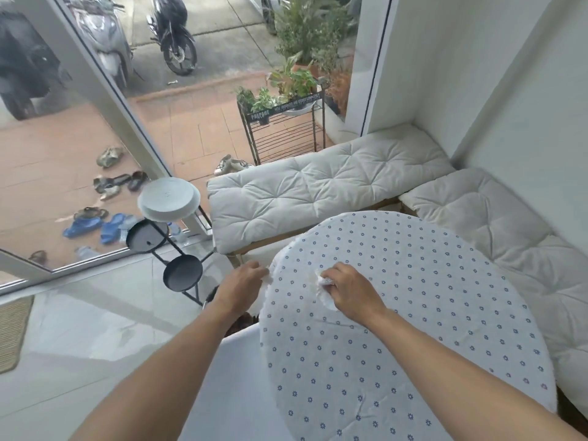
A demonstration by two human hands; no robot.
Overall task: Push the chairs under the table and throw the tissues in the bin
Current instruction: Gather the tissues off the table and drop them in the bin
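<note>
Round worktop (413, 361) in white flower-dotted cloth nearest; right hand (351, 292) clenched on crumpled white tissue (324, 289), gathering for binning. Left hand (243, 286) at rim, grip unclear, likely catching.

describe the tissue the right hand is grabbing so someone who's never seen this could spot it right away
Start at the round table with the white cloth dotted with small blue flowers, at lower right. Near its left edge the right hand closes over a crumpled white tissue. It is the wrinkled plain white wad with no flower print, bunched above the flat cloth; the left hand sits just off the table's edge.
</note>
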